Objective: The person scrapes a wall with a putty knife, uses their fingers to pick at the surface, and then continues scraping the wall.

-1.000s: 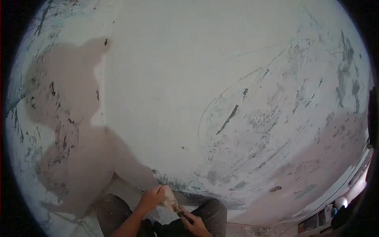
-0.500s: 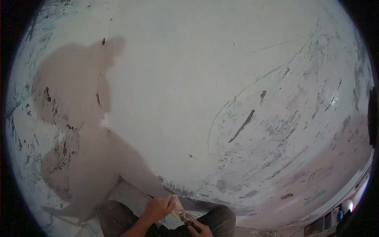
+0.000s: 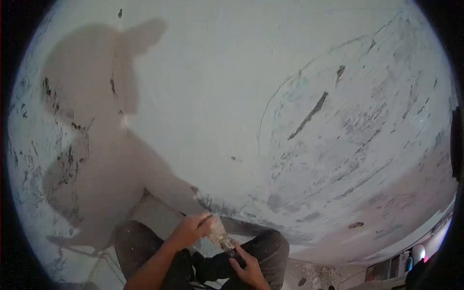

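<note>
Low in the head view, a putty knife (image 3: 219, 235) crusted with pale plaster is held between my two hands, above my lap. My left hand (image 3: 189, 231) is closed, its fingers pinching the wide blade end. At the other end, my right hand (image 3: 249, 268) wraps around the dark handle, which the fingers partly hide. Both knees of my dark trousers (image 3: 137, 246) are bent on either side of the tool.
A whitish plastered wall (image 3: 208, 96) fills most of the view, with dark gouges and scuffs. A long dark gouge (image 3: 309, 116) runs across its right part. Crumbled debris (image 3: 321, 276) lies on the floor, near assorted items (image 3: 411, 261) at lower right.
My view has tilted down, so the wall marks, hands and knees appear at different heights. Both hands stay on the putty knife, and more floor debris shows at lower right.
</note>
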`<state>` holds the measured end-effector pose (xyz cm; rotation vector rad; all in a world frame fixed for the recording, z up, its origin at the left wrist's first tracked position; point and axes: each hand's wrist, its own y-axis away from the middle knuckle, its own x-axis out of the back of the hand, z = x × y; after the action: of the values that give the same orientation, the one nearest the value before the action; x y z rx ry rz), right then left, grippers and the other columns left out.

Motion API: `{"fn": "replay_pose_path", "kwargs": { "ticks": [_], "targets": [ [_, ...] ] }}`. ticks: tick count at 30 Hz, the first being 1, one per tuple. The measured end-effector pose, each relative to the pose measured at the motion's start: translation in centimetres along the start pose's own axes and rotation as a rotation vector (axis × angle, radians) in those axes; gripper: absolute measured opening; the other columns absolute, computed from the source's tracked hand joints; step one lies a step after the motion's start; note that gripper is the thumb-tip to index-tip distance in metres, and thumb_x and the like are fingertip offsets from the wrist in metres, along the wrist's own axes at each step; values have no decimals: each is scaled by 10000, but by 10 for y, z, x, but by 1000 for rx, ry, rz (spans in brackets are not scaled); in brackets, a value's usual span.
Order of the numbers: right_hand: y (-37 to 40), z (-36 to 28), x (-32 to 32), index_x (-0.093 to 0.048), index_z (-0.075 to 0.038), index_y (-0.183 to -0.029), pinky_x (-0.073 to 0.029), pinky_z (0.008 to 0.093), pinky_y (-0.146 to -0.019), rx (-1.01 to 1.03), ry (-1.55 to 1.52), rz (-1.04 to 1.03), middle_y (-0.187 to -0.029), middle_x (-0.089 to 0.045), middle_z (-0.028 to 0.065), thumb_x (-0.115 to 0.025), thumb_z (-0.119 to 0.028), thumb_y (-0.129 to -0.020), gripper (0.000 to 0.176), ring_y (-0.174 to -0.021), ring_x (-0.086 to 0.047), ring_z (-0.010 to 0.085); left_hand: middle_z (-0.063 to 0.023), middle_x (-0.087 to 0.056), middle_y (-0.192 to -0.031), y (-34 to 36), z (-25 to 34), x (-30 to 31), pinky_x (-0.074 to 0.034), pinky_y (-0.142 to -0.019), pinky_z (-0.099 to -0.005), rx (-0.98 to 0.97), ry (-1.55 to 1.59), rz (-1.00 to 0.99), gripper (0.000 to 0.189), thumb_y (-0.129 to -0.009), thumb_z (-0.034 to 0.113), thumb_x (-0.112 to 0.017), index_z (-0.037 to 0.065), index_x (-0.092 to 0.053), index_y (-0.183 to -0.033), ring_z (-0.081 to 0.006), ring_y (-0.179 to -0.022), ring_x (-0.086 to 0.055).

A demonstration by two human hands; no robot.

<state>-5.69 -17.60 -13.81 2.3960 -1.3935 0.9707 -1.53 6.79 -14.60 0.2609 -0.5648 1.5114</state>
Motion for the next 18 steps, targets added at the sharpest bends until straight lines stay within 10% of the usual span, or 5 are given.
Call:
{"fn": "replay_pose_path", "kwargs": {
  "ticks": [2,4,12,18],
  "targets": [
    [4,-14,7,-300,-104,-1466,-442,250,-613,-344,-274,-107,-787,-589,46,-617,-59,-884,664,-685,-544,103,-208,-651,-877,-9,28,16,-510,-678,-394,189,447,-122,369,-922,279,-564,-39,-565,-1110,-328,-760,-656],
    [13,-19,7,-291,-73,-1464,-428,238,-574,-364,-512,-76,-777,-560,46,-593,-109,-906,636,-643,-521,109,-163,-653,-908,-25,30,12,-501,-714,-357,-267,263,46,356,-902,252,-616,-26,-574,-1120,-277,-786,-645],
    [-17,-65,45,-9,-78,-1499,-351,250,-416,-157,-509,355,-914,-509,115,-463,-117,-958,707,-513,-427,111,-167,-483,-1314,-65,134,35,-471,-951,-381,-707,-127,264,463,-792,47,-656,39,-558,-1245,-328,-1190,-508],
    [-40,-77,48,66,-147,-1503,-298,255,-371,-94,-826,403,-697,-402,53,-513,-229,-962,796,-428,-365,98,-186,-350,-1442,-70,133,23,-417,-1049,-437,-769,-235,237,664,-728,8,-636,18,-432,-1360,-349,-1306,-407]
  ]
}}
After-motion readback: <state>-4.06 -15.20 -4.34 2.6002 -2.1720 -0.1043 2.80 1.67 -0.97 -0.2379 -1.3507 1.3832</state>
